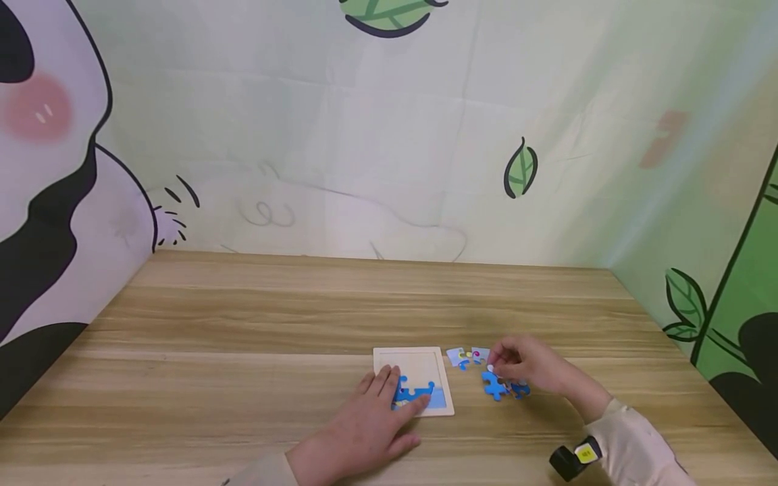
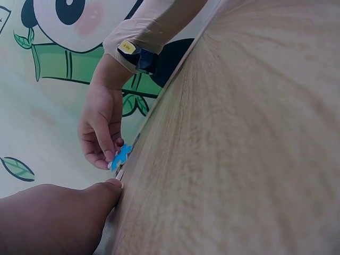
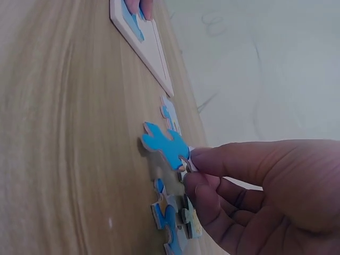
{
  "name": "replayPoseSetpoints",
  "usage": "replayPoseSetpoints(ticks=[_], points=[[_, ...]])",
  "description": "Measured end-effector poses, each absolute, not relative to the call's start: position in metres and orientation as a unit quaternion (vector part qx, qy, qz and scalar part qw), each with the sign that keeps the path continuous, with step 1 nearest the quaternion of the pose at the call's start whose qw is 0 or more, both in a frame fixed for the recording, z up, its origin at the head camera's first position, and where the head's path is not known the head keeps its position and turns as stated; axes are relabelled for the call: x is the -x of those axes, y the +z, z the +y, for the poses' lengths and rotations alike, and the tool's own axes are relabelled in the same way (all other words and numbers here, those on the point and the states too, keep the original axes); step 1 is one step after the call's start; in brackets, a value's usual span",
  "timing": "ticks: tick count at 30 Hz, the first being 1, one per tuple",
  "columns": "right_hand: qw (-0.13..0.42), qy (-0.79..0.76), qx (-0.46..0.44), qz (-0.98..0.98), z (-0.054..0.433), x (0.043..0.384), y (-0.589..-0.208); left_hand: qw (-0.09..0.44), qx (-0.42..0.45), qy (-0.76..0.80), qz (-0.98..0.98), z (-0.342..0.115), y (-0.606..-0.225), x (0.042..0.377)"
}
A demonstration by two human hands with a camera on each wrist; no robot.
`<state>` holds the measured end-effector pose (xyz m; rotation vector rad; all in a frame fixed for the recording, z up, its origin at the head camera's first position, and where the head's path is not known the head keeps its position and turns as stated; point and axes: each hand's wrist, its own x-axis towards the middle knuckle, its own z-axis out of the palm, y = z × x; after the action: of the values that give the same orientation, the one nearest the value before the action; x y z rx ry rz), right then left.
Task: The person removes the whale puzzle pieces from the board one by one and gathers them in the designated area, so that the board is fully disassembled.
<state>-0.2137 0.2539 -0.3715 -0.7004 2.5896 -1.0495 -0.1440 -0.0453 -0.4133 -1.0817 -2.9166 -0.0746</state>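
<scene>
A blue jigsaw piece (image 3: 167,147) is pinched between the thumb and index finger of my right hand (image 1: 530,365), lifted a little off the table. Other puzzle pieces (image 3: 169,220) lie below and beside that hand. To its left is a wooden puzzle tray (image 1: 448,398) with a pale rim. Blue pieces (image 1: 415,393) fill part of its lower side, and the upper part shows bare board. My left hand (image 1: 379,412) rests on the tray's lower left, fingers spread over the fitted pieces and covering some of them.
Two light pieces (image 1: 468,356) with coloured spots lie just right of the tray. The wood-grain table (image 1: 243,317) reaches back to a wall cloth (image 1: 365,135) printed with a panda and leaves. A black wrist device (image 1: 574,459) is on the right sleeve.
</scene>
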Motion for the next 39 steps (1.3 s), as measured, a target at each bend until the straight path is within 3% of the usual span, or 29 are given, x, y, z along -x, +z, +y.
replayPoseSetpoints(ticks=[16, 23, 39], points=[[0.099, -0.298, 0.23, 0.921, 0.25, 0.214, -0.378, 0.011, 0.353, -0.018, -0.935, -0.045, -0.41, 0.144], [0.097, -0.292, 0.216, 0.927, 0.247, 0.213, -0.374, 0.06, 0.365, 0.022, -0.929, -0.045, -0.409, 0.143], [0.058, -0.3, 0.231, 0.924, 0.241, 0.206, -0.37, 0.112, 0.396, 0.061, -0.909, -0.044, -0.406, 0.143]])
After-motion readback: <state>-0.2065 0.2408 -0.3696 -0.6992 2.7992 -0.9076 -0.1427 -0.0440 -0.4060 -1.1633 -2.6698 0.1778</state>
